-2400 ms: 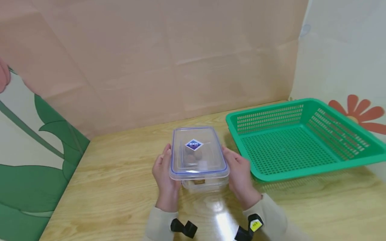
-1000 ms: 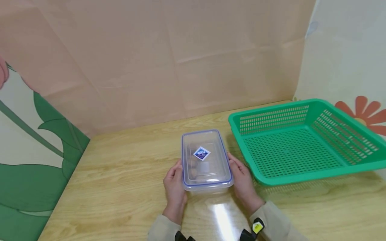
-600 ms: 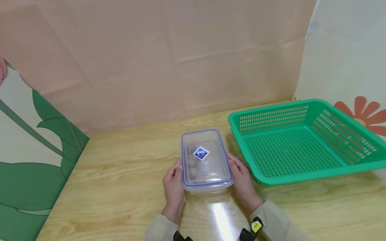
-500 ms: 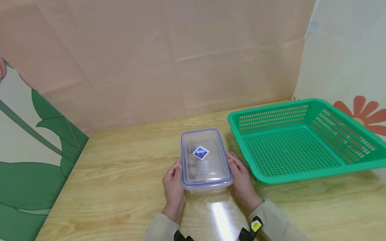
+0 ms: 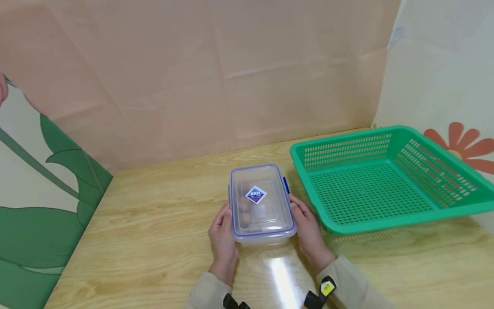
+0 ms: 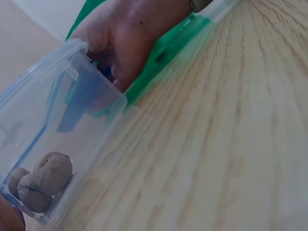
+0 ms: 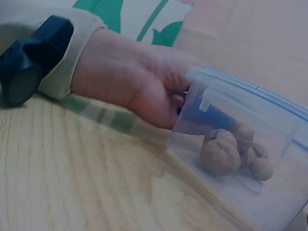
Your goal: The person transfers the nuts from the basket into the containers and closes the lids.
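Observation:
A clear food container (image 5: 262, 210) with a blue-rimmed lid and a diamond-shaped label sits on the wooden table. Several walnuts (image 7: 221, 156) lie inside it. My left hand (image 5: 224, 240) holds its left side, and my right hand (image 5: 310, 234) holds the right side. A blue side latch (image 5: 286, 185) sticks out beyond the lid's right edge, just past the right fingers. In the right wrist view, the left fingers are curled by another blue latch (image 7: 207, 113). The right fingers curl beside a latch in the left wrist view. Some fingertips are hidden.
A green slotted plastic basket (image 5: 374, 189) stands on the table (image 5: 154, 240) to the right of the container, close to the right hand. A paper-covered wall (image 5: 193, 77) rises behind the table. Painted panels flank both sides.
The lid, earlier askew with the box showing beneath its front edge, now lies flush. Blue latches have come into view at the sides. Both hands stay at the container's sides.

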Demonstrator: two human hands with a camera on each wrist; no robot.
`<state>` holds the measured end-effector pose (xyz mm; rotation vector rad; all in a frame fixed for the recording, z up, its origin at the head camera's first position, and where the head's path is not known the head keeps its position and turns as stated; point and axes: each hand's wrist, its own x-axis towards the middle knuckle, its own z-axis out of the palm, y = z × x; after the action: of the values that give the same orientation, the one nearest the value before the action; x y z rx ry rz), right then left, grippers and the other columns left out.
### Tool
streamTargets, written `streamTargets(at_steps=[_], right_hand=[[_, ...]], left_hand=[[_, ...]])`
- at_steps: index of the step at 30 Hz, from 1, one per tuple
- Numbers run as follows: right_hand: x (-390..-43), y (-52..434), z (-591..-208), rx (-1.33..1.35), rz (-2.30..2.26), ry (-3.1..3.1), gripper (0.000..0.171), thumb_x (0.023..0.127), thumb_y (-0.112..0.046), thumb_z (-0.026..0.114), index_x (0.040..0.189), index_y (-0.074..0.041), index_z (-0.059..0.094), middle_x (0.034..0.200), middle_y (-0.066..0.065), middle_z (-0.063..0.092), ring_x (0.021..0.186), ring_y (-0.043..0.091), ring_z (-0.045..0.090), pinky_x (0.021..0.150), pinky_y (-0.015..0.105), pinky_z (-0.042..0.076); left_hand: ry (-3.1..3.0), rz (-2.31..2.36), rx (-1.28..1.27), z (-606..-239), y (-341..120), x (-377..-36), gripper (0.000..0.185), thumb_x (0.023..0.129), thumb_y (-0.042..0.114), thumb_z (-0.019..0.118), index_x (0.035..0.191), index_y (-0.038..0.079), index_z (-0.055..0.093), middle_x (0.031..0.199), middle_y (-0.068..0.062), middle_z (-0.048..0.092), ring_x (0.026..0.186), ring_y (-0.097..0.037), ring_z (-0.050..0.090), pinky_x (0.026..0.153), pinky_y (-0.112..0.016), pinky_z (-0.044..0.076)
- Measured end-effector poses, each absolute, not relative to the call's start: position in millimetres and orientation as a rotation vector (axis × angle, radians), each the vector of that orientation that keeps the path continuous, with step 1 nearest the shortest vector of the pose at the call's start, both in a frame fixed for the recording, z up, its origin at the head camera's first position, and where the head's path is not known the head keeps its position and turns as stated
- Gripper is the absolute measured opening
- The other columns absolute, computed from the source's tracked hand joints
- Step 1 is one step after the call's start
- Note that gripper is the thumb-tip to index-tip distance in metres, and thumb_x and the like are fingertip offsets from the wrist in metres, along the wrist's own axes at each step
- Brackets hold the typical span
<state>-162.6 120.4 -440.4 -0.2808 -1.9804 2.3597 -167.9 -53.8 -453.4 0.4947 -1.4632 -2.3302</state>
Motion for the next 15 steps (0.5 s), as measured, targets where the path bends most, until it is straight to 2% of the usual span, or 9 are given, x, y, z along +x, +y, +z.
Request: streamTargets(at_steps=[4, 8, 12, 15], right_hand=[[-162.7, 121.9, -438.2, -0.286, 2.375, -1.985, 0.05, 0.097, -0.029, 0.045, 0.142, -0.008, 0.035, 0.147, 0.01, 0.034, 0.13, 0.023, 0.035, 0.108, 0.033, 0.033], [-163.3, 120.0, -437.2, -0.258, 2.389, -1.889, 0.055, 0.096, -0.025, 0.047, 0.144, -0.005, 0.029, 0.147, 0.016, 0.032, 0.131, 0.024, 0.033, 0.111, 0.035, 0.029], [-164.7, 116.4, -435.2, -0.314, 2.425, -1.781, 0.056, 0.096, -0.013, 0.045, 0.146, -0.004, 0.021, 0.15, 0.017, 0.024, 0.136, 0.026, 0.023, 0.115, 0.036, 0.021], [-164.8, 113.1, -433.0, -0.395, 2.43, -1.735, 0.055, 0.095, -0.008, 0.044, 0.145, -0.004, 0.023, 0.147, 0.014, 0.028, 0.131, 0.02, 0.031, 0.111, 0.028, 0.028]], left_hand=[[-1.471, -2.267, 0.535, -453.4, -55.3, -169.0, 0.029, 0.087, 0.003, 0.059, 0.114, -0.004, 0.061, 0.129, -0.019, 0.054, 0.115, -0.023, 0.053, 0.091, -0.024, 0.049], [-1.473, -2.234, 0.554, -450.2, -56.0, -169.2, 0.029, 0.085, -0.001, 0.06, 0.114, -0.002, 0.062, 0.118, -0.017, 0.061, 0.098, -0.015, 0.06, 0.084, -0.022, 0.052], [-1.451, -2.26, 0.546, -448.3, -55.9, -168.5, 0.035, 0.086, -0.002, 0.059, 0.12, -0.004, 0.057, 0.119, -0.02, 0.06, 0.101, -0.017, 0.06, 0.086, -0.021, 0.051], [-1.434, -2.278, 0.524, -447.8, -56.5, -168.1, 0.038, 0.086, -0.005, 0.057, 0.124, -0.007, 0.053, 0.124, -0.023, 0.056, 0.109, -0.02, 0.058, 0.089, -0.021, 0.05]])
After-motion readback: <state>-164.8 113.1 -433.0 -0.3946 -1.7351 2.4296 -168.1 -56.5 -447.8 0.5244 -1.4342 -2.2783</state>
